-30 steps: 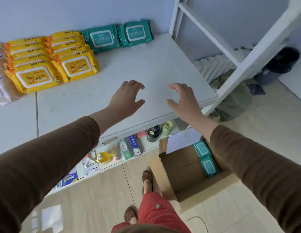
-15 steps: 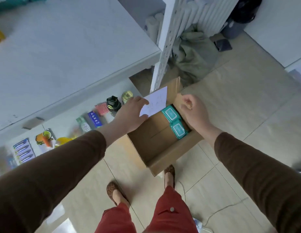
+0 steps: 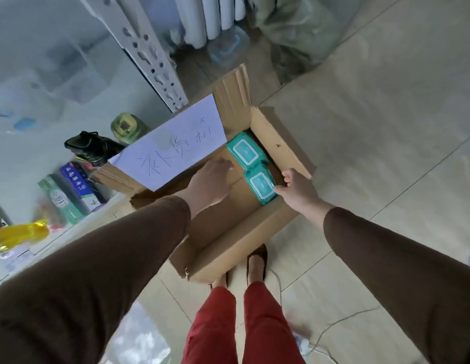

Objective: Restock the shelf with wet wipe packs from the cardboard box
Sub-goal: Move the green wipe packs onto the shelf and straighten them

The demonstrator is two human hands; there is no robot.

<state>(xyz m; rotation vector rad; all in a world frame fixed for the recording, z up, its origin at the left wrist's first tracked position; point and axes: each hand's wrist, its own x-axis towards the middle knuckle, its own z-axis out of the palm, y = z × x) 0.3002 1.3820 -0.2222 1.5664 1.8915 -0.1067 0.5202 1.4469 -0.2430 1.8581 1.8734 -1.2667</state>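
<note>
An open cardboard box (image 3: 280,143) stands on the tiled floor beside the shelf post. Two teal wet wipe packs lie along its right inner wall, a far pack (image 3: 244,151) and a near pack (image 3: 261,185). My left hand (image 3: 211,181) is inside the box, palm down and fingers spread, its fingertips just left of the far pack and holding nothing. My right hand (image 3: 298,191) is at the box's right side, with thumb and fingers closed on the right edge of the near pack, which still lies in the box.
A white handwritten paper sign (image 3: 173,151) covers the box's far-left flap. The perforated white shelf post (image 3: 150,56) rises behind it. The bottom shelf at left holds a black item (image 3: 92,147), a green jar (image 3: 126,126), small boxes (image 3: 76,186) and a yellow bottle (image 3: 18,235). My feet (image 3: 256,261) touch the box's near side.
My view has dropped from the upper shelf to the box on the floor. Both hands have come down into the box, and my right hand has reached the near teal pack.
</note>
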